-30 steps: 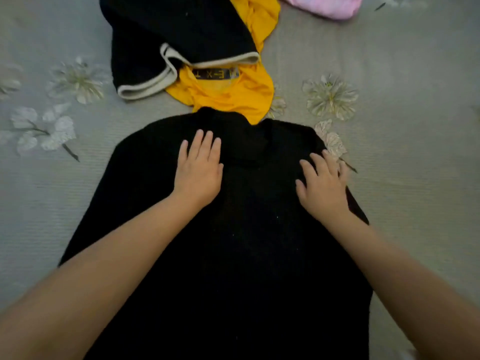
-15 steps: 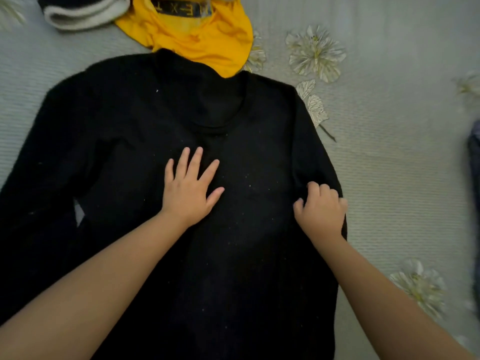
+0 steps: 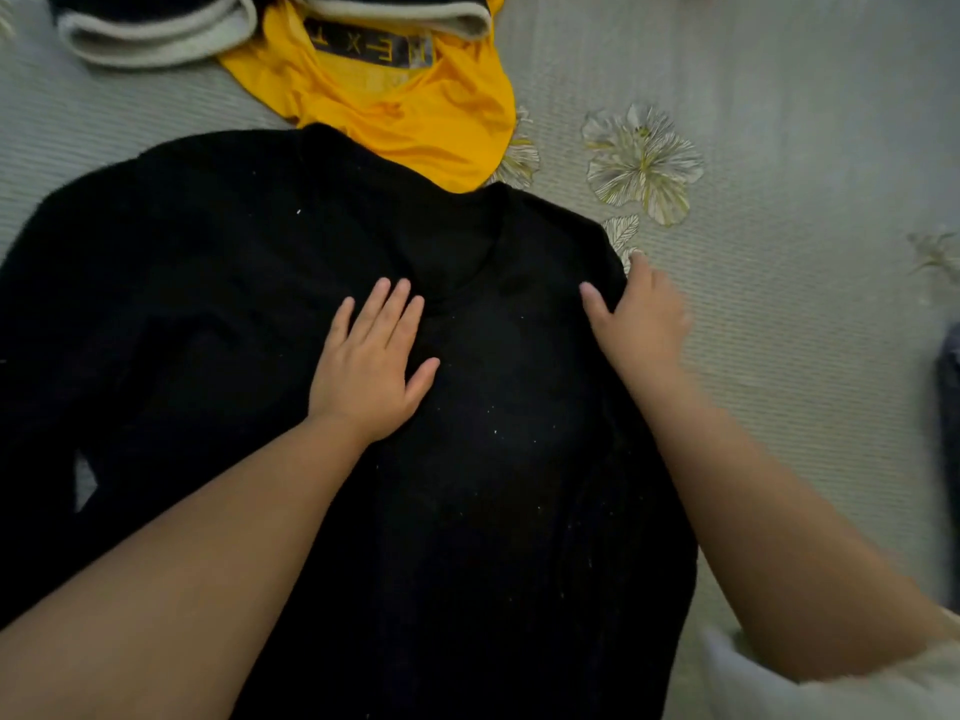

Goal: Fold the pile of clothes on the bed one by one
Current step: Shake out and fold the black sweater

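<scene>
A black long-sleeved knit top [image 3: 260, 283] lies flat, front up, on the grey bed cover with pale flower prints [image 3: 779, 252], not yet folded as far as the view shows. The left hand [image 3: 371, 366] rests flat on its chest just below the neckline, fingers [image 3: 387, 309] spread. The right hand [image 3: 641, 317] is at the shoulder seam, thumb on the cloth and fingers curled over the edge; blur hides whether it truly pinches. Beyond the collar wait a crumpled yellow garment [image 3: 415, 122] and a black garment with cream trim [image 3: 156, 33], both apparently still unfolded, so most of the work remains.
</scene>
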Demonstrator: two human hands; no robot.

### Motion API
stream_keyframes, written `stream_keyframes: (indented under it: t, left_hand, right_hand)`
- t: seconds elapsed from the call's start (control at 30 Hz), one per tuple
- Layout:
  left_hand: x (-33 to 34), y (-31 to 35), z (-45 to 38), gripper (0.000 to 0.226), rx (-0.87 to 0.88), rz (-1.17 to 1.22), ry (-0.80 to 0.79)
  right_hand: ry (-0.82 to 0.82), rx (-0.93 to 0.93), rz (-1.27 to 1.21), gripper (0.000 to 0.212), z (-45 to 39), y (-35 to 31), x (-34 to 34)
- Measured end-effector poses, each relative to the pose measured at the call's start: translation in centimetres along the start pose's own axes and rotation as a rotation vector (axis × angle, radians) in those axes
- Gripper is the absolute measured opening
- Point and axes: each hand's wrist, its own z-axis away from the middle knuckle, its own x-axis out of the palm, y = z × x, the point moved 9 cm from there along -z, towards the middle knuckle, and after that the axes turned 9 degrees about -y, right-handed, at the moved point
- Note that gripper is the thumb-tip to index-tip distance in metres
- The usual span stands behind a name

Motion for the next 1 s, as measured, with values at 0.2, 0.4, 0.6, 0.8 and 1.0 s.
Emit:
stream_keyframes:
  t: [0.2, 0.4, 0.6, 0.8, 1.0]
  left_hand:
    - [-0.2, -0.5, 0.1, 0.067, -0.046, 0.038, -0.008]
    - [0.3, -0.5, -0.2, 0.067, -0.058, -0.003, -0.045]
    - [0.4, -0.3, -0.4, 0.072, -0.066, -0.030, -0.060]
    - [0.5, -0.3, -0.4, 0.068, -0.047, -0.046, -0.055]
    - [0.2, 2.0, 0.2, 0.055, 0.072, -0.289, -0.063]
  right_hand:
    - [0.032, 0.114, -0.086, 0.023, -5.1, 1.2, -0.8]
    - [0.047, 0.146, -0.099, 0.023, -6.8, 3.1, -0.6]
    - [0.105, -0.101, -0.048, 0.058, -2.3, 1.1, -1.1]
    - [0.014, -0.769, 0.144, 0.042, 14.6, -1.0, 2.9]
    - [-0.554, -0.871, 0.413, 0.068, 25.1, 2.8, 9.8]
